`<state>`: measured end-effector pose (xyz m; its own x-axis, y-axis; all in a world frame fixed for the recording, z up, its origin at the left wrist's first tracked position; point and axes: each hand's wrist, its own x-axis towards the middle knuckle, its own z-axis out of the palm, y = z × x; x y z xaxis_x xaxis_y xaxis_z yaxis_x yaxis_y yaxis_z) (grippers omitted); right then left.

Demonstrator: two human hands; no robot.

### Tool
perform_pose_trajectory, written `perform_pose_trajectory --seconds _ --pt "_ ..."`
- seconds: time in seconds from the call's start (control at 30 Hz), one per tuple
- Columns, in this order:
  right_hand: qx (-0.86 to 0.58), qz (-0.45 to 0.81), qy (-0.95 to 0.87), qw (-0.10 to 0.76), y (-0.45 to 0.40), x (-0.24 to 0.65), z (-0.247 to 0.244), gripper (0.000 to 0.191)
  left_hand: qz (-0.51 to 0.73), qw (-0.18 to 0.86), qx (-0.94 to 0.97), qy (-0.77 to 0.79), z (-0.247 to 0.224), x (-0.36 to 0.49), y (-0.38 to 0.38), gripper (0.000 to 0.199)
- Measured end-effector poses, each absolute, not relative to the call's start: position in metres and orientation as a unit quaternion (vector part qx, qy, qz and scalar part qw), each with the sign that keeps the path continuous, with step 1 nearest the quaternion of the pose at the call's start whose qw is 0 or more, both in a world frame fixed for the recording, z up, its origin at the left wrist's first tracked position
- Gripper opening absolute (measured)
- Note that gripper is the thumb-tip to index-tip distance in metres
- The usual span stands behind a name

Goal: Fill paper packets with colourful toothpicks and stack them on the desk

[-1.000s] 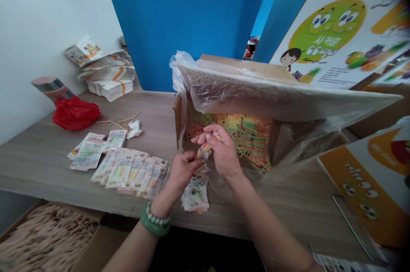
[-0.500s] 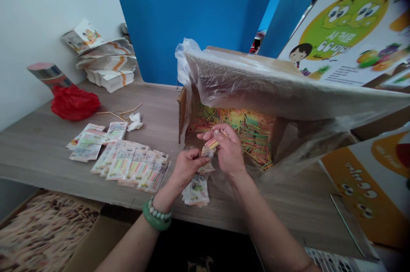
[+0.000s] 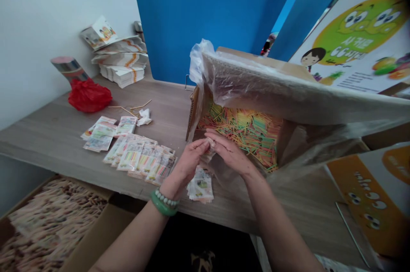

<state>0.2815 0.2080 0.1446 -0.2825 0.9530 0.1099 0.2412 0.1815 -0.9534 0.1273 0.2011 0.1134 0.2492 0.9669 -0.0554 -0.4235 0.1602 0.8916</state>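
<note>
Between my two hands is a small printed packet (image 3: pixel 209 155), partly covered by the fingers. My left hand (image 3: pixel 189 162) pinches its left side; a green bangle and beads circle that wrist. My right hand (image 3: pixel 229 152) closes on the packet's upper right, its fingers extended together over the top. Just behind them, a plastic-lined cardboard box (image 3: pixel 192 112) holds many thin colored sticks (image 3: pixel 253 131). A small stack of printed packets (image 3: pixel 200 184) lies below my hands. Filled packets (image 3: pixel 144 159) overlap on the table to the left.
Further left are a red plastic bag (image 3: pixel 89 96), a crumpled tissue (image 3: pixel 144 117) and stacked folded cartons (image 3: pixel 121 65). A box of many packets (image 3: pixel 54 220) stands below the table's left edge. Printed cartons (image 3: pixel 361 208) stand at the right.
The colored sticks in my right hand are no longer visible. My right hand has come over the packet, closer to my left hand. The view has shifted, moving the scene rightward.
</note>
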Motion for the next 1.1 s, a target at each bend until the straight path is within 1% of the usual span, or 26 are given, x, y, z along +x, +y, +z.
perform_pose_trajectory --seconds 0.07,0.1,0.13,0.2,0.3,0.37,0.43,0.47,0.53,0.6,0.67,0.7,0.8,0.87,0.9,0.97,1.03,1.1 --pt "-0.464 0.460 -0.641 0.403 0.203 0.288 0.144 0.046 0.513 0.712 0.352 0.326 0.117 0.122 0.199 0.036" --pt "-0.472 0.460 -0.629 0.412 0.200 0.289 0.143 0.046 0.513 0.716 0.346 0.322 0.120 0.120 0.198 0.036" --pt "-0.479 0.457 -0.623 0.416 0.197 0.290 0.140 0.043 0.515 0.715 0.348 0.320 0.122 0.118 0.196 0.036" --pt "-0.500 0.441 -0.622 0.411 0.192 0.289 0.134 0.030 0.519 0.706 0.359 0.321 0.126 0.115 0.189 0.038" --pt "-0.527 0.419 -0.610 0.418 0.184 0.281 0.124 0.016 0.513 0.701 0.378 0.320 0.130 0.109 0.177 0.043" --pt "-0.525 0.432 -0.598 0.424 0.177 0.270 0.120 0.012 0.499 0.699 0.396 0.325 0.132 0.103 0.168 0.044" --pt "-0.505 0.485 -0.583 0.412 0.168 0.255 0.116 0.014 0.493 0.674 0.423 0.352 0.132 0.092 0.159 0.034" --pt "-0.495 0.518 -0.574 0.398 0.163 0.246 0.115 0.016 0.497 0.646 0.442 0.375 0.132 0.086 0.156 0.028" --pt "-0.483 0.562 -0.568 0.358 0.153 0.229 0.111 0.019 0.510 0.571 0.479 0.430 0.131 0.068 0.152 0.024" --pt "-0.493 0.544 -0.600 0.318 0.143 0.219 0.107 0.019 0.522 0.488 0.493 0.497 0.128 0.048 0.152 0.025" --pt "-0.534 0.457 -0.648 0.294 0.136 0.218 0.101 0.014 0.507 0.398 0.498 0.581 0.120 0.028 0.157 0.027" --pt "-0.568 0.394 -0.664 0.284 0.133 0.220 0.097 0.013 0.479 0.334 0.515 0.628 0.115 0.020 0.160 0.027" --pt "-0.669 0.218 -0.678 0.214 0.124 0.231 0.085 0.016 0.304 0.114 0.593 0.736 0.098 0.009 0.165 0.024" --pt "-0.706 0.151 -0.677 0.144 0.120 0.236 0.080 0.018 0.193 0.002 0.615 0.765 0.091 0.010 0.164 0.024" --pt "-0.715 0.134 -0.676 0.113 0.119 0.236 0.078 0.021 0.162 -0.033 0.616 0.771 0.089 0.012 0.162 0.025" --pt "-0.722 0.125 -0.676 0.072 0.120 0.235 0.076 0.029 0.151 -0.068 0.610 0.775 0.090 0.016 0.157 0.029" --pt "-0.723 0.145 -0.672 0.062 0.124 0.233 0.076 0.032 0.172 -0.083 0.600 0.777 0.094 0.019 0.150 0.031" --pt "-0.730 0.177 -0.656 0.076 0.128 0.233 0.074 0.026 0.189 -0.098 0.612 0.762 0.098 0.023 0.140 0.030"
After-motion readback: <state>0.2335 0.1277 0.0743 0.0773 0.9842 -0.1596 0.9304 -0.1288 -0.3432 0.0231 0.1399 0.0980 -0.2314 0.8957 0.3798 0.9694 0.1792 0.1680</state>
